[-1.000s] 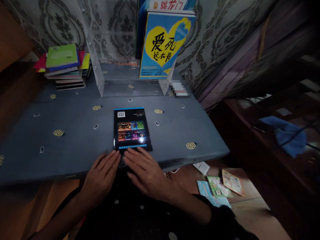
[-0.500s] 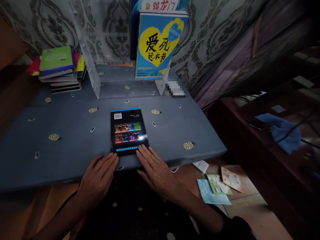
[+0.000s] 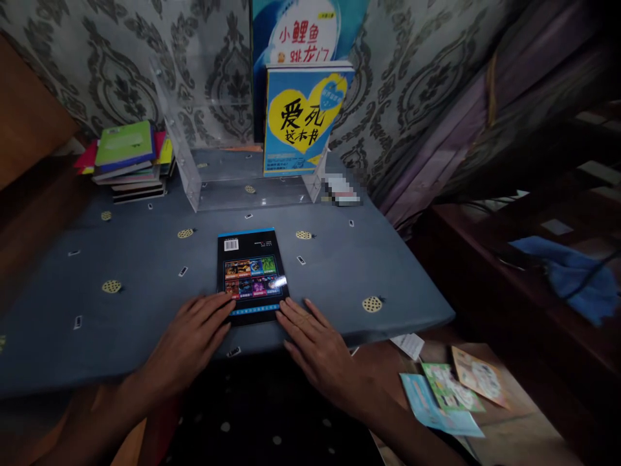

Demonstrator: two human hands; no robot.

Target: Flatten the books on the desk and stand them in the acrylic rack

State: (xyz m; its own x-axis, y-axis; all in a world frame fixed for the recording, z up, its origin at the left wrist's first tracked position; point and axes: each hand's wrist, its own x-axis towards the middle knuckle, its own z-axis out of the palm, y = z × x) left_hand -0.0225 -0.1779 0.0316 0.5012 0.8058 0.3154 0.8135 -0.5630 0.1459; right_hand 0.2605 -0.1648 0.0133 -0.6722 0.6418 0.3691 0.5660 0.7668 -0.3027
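A black book (image 3: 252, 275) lies flat on the table, its barcode side up, with rows of small coloured pictures and a blue strip at either end. My left hand (image 3: 196, 333) rests at its near left corner, fingers stretched out and fingertips over the edge. At the near right corner lies my right hand (image 3: 315, 343), fingers extended, their tips touching the cover's edge. Neither hand grips the book. Beyond it stands a clear acrylic rack (image 3: 252, 197) holding a blue book with a yellow heart (image 3: 301, 123) upright, in front of a taller blue book (image 3: 308, 29).
A stack of books (image 3: 129, 155) sits at the table's far left. Near the rack's right foot is a small blurred-out item (image 3: 342, 191). The grey tablecloth (image 3: 155, 278) has a pineapple print. Several booklets (image 3: 449, 388) lie on the floor to the right, near a blue cloth (image 3: 567, 272).
The camera view has tilted up, so everything sits lower in the picture. My left hand has slid slightly further onto the book's left edge; the book stays flat.
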